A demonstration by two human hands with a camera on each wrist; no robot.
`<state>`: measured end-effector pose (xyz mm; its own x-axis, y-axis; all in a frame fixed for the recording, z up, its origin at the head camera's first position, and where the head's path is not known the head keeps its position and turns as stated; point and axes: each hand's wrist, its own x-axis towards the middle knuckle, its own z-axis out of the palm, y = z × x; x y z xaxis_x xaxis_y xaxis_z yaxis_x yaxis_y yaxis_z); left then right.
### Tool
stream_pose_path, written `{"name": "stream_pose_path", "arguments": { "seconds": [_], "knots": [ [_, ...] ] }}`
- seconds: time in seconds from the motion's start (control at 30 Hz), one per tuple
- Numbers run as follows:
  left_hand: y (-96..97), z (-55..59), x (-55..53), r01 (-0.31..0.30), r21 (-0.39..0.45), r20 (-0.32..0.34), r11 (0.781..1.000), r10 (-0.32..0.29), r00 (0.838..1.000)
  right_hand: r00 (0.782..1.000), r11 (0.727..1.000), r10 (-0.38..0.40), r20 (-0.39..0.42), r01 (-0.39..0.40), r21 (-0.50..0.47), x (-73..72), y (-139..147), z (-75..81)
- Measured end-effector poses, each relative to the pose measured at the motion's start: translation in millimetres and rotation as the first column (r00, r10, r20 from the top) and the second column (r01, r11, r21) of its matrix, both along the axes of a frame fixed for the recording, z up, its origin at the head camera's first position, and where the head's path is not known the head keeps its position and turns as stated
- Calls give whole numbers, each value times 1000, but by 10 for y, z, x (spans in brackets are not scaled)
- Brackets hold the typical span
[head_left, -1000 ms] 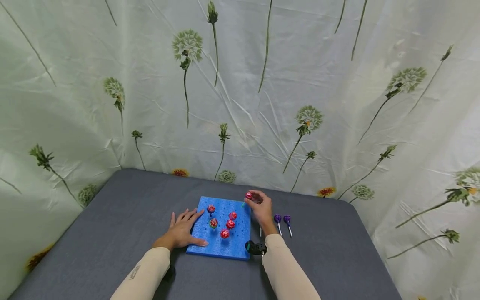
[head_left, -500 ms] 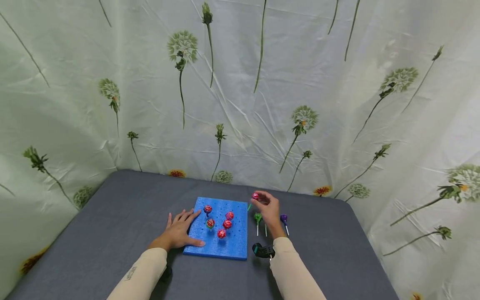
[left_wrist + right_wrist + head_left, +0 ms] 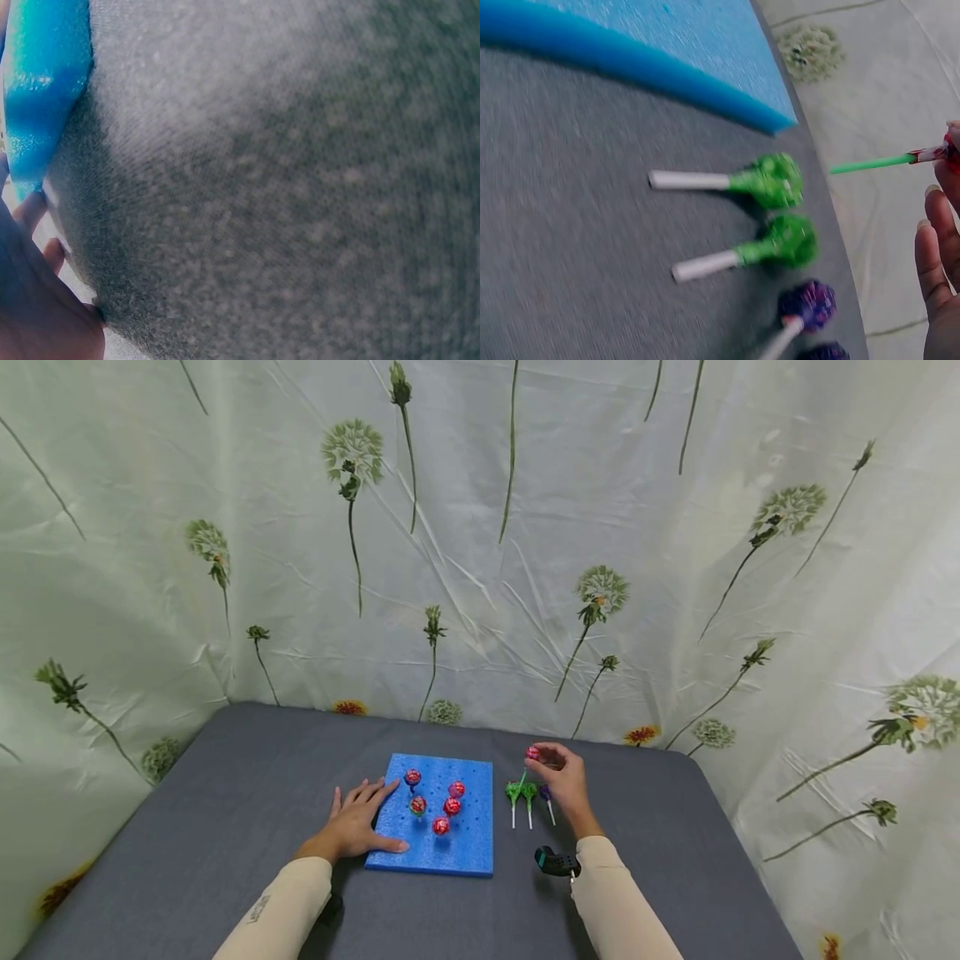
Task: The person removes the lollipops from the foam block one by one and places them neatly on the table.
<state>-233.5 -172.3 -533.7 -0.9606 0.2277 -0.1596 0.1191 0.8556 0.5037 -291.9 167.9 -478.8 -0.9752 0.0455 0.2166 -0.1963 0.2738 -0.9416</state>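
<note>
My right hand (image 3: pixel 564 777) pinches a red-wrapped lollipop (image 3: pixel 532 752) by its head, above the table to the right of the board. Its green stick (image 3: pixel 874 163) points down and away from the fingers. With fingers spread, my left hand (image 3: pixel 352 827) rests on the left edge of a blue foam board (image 3: pixel 472 853) dotted with small holes. Several red-wrapped lollipops (image 3: pixel 441 826) stand upright in the board. Beneath my right hand lie two green lollipops (image 3: pixel 776 181) with white sticks. Beside them are two purple lollipops (image 3: pixel 808 305), one cut off by the right wrist view's edge.
A dark grey cloth covers the table (image 3: pixel 270 777). Behind it hangs a pale curtain (image 3: pixel 480 677) printed with dandelions. A black wrist strap (image 3: pixel 557 862) sits at my right wrist, near the table surface.
My right hand has moved right, away from the board, carrying the red lollipop. Green lollipops previously hidden by the hand now show. My left hand stays on the board; the head view has shifted slightly.
</note>
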Motion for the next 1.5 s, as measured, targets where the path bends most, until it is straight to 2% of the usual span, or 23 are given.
{"name": "stream_pose_path", "arguments": {
  "seconds": [0.03, 0.13, 0.3, 0.6, 0.8, 1.07, 1.33, 1.5],
  "knots": [
    [-2, 5, 3, 1, -1, -5, 1000, -1, 1000, 1000, 1000, 1, 3, -1, 0, 23, 19, 44],
    [-22, 19, 10, 3, -8, -20, 1000, -3, 1000, 999, 999, -32, 8, 32, 14, 19, 81, 31],
    [-58, 45, 22, 8, -23, -23, 1000, -8, 1000, 996, 996, -85, 10, 85, 25, -72, 220, -205],
    [-25, 43, 65, 9, -13, -15, 1000, -9, 1000, 995, 995, -103, 9, 103, 12, -6, 491, -273],
    [9, 3, 62, 11, 0, -32, 1000, -11, 999, 988, 987, -151, 40, 149, 55, 6, 687, -292],
    [-13, 6, 48, 3, -7, -44, 1000, -3, 999, 988, 990, -129, 82, 125, 62, -50, 880, -346],
    [6, -6, 30, 10, -12, -30, 1000, -10, 1000, 973, 979, -142, 181, 111, 171, -54, 1027, -457],
    [15, -4, 15, 13, -12, -28, 1000, -13, 1000, 964, 979, -140, 225, 102, 175, -81, 1066, -552]
  ]
}}
